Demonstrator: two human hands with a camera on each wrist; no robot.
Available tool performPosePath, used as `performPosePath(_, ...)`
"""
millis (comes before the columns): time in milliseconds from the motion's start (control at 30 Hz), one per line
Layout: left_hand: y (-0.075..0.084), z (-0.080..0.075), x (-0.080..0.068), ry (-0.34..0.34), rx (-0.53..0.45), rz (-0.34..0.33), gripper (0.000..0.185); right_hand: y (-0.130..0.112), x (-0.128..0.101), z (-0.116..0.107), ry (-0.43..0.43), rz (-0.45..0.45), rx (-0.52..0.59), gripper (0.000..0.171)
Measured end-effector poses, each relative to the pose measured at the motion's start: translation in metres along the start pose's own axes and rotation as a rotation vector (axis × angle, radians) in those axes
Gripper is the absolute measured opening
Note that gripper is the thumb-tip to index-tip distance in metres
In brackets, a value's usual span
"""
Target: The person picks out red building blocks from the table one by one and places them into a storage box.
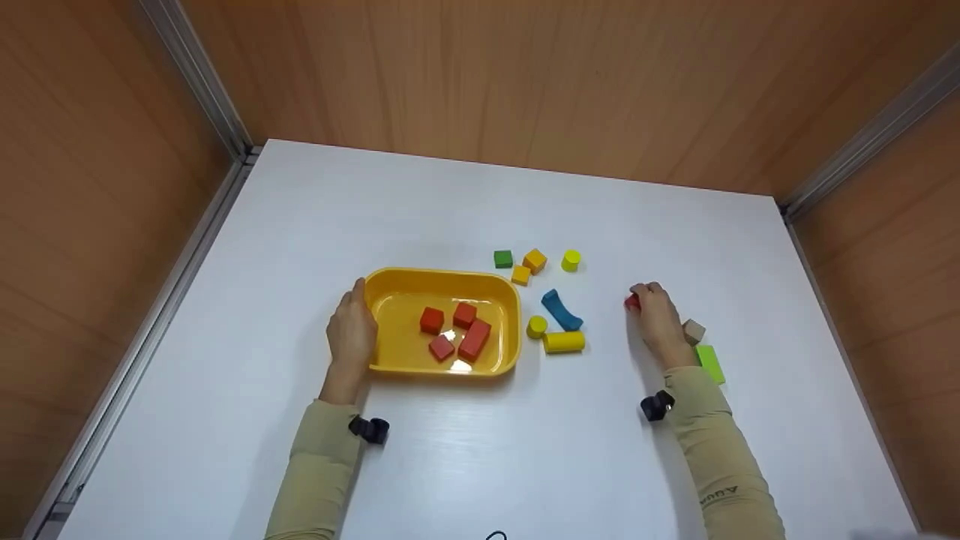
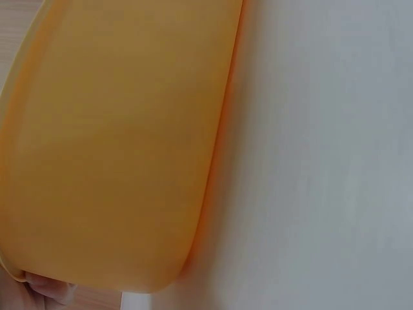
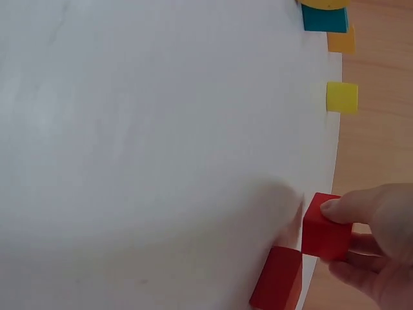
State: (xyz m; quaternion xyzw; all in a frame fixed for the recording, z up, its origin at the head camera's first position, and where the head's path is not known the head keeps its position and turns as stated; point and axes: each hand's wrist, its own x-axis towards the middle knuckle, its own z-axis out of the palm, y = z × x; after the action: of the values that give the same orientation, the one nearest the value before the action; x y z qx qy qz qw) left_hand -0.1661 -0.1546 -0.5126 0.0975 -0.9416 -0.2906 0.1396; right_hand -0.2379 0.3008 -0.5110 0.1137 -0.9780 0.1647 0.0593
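Note:
A yellow tray (image 1: 510, 300) sits mid-table with several red blocks (image 1: 465, 330) inside. My left hand (image 1: 351, 328) grips the tray's left rim, thumb over the edge. In the left wrist view the tray's outer wall (image 2: 110, 142) fills the frame, with a fingertip (image 2: 45, 287) at the bottom. To the right, my right hand (image 1: 654, 309) pinches a red block (image 1: 632, 301) at table level. The right wrist view shows the fingers (image 3: 361, 206) on that red block (image 3: 322, 232), and a second red block (image 3: 277, 281) right beside it.
Between tray and right hand lie a blue curved block (image 1: 561, 309), yellow cylinders (image 1: 564, 341), a green cube (image 1: 503, 259) and orange cubes (image 1: 535, 260). A tan block (image 1: 694, 330) and a green block (image 1: 709, 364) lie by my right wrist. Wooden walls enclose the white table (image 1: 450, 465).

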Motion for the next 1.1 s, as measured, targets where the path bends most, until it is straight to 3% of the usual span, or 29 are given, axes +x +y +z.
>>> performPosePath(300, 0.000, -0.001, 0.000, -0.019, -0.001, -0.020, 0.039, -0.026, -0.010, -0.007, -0.046, 0.020, 0.065, 0.031)
performPosePath(733, 0.000, 0.000, 0.001, 0.012, -0.005, 0.008, 0.036, -0.078, -0.024, -0.025, 0.036, -0.128, 0.124, 0.035)
performPosePath(1100, -0.001, 0.000, 0.000, -0.004, 0.002, -0.003, 0.038, -0.118, -0.032, -0.030, 0.061, -0.252, 0.161, 0.040)
